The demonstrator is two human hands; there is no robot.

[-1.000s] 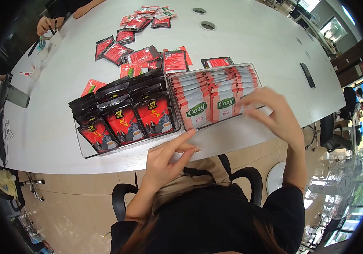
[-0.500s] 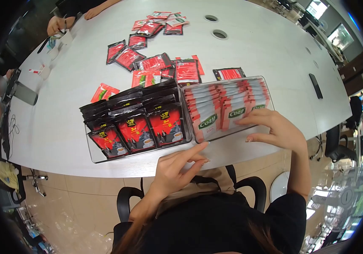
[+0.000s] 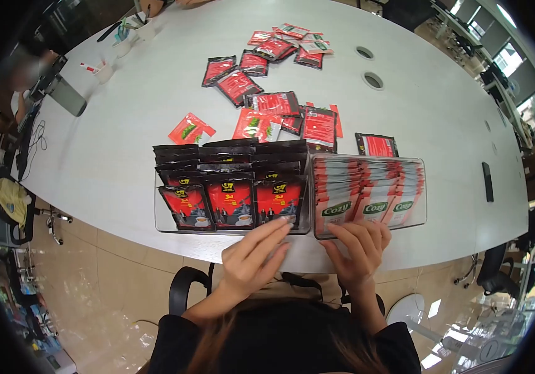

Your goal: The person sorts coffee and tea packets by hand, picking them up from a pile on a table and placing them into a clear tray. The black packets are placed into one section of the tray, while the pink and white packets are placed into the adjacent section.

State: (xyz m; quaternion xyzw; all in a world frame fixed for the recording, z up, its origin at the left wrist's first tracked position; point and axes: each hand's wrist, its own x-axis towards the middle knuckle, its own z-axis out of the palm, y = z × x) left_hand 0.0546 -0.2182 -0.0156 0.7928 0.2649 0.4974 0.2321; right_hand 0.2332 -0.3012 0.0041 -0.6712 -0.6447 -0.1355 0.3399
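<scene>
A clear tray [image 3: 183,232] holds rows of black and red coffee sachets [image 3: 230,201]. Right beside it stands a second clear tray [image 3: 425,193], filled with red and white Cozy tea sachets [image 3: 373,193]. My left hand [image 3: 252,257] has its fingers stretched out at the coffee tray's front right corner, fingertips over or against its front wall. At the front of the tea tray is my right hand [image 3: 358,252], its fingers lying along the front edge and the thumb apart. Neither hand holds a sachet. Whether the fingertips press on the trays is hard to tell.
Loose coffee sachets [image 3: 238,86] and red tea sachets [image 3: 192,128] lie scattered behind the trays. One coffee sachet [image 3: 378,144] lies behind the tea tray. Cups with pens [image 3: 102,73] stand at the left, a dark phone-like object [image 3: 487,182] at the right. Another person's arm shows at the top.
My right hand has come down and left from the tea sachets to the tray's front. Both trays now sit straighter, side by side. The camera view has shifted.
</scene>
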